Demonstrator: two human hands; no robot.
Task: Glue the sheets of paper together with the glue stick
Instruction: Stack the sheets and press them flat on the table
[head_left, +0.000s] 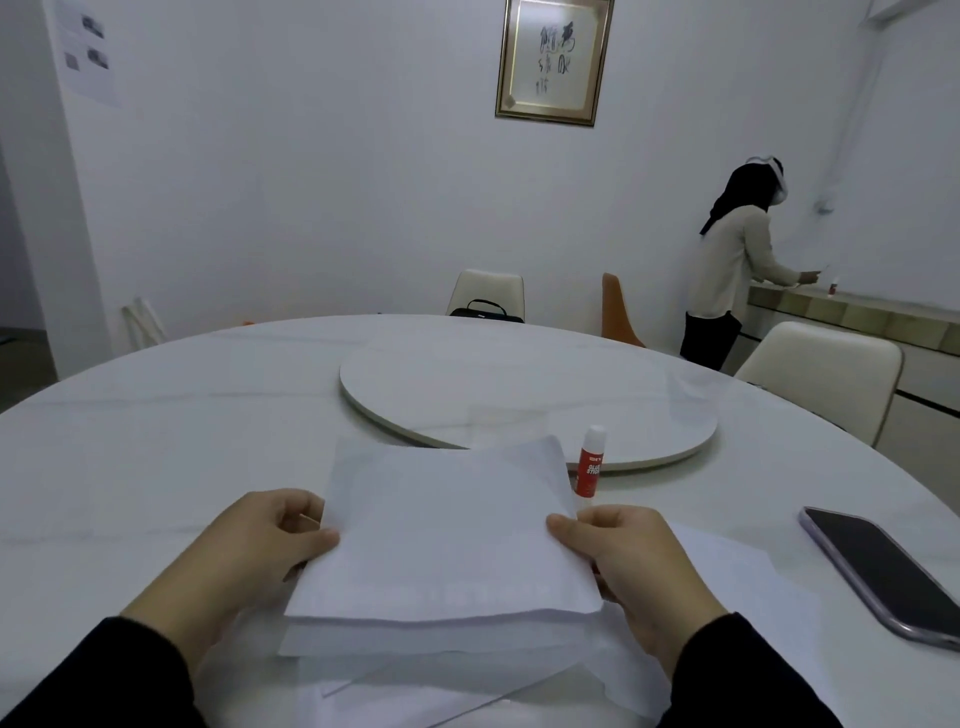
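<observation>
Paper sheets (447, 530) sit pinched between my two hands, lifted slightly off the surface (171, 447): my left hand (260, 540) has its thumb on top of the left edge with fingers curled under, and my right hand (628, 561) grips the right edge the same way, thumb over, fingers beneath. Both are closed on the little stack, which looks like several sheets with edges that don't line up at the near side. That is my first worry: if I press them down like this, they would bond crooked. More loose sheets (727, 587) lie flat under and to the right of what I hold, so I could easily drag or stick one of those by accident. The glue stick (589, 462) stands upright just beyond the far right corner of the stack, cap on, close enough that the corner might tip it as I lower the paper. It also stands right at the rim of the turntable (519, 395), where it could roll under the edge. A phone (883, 571) lies well to the right, where stray glue could reach it.
</observation>
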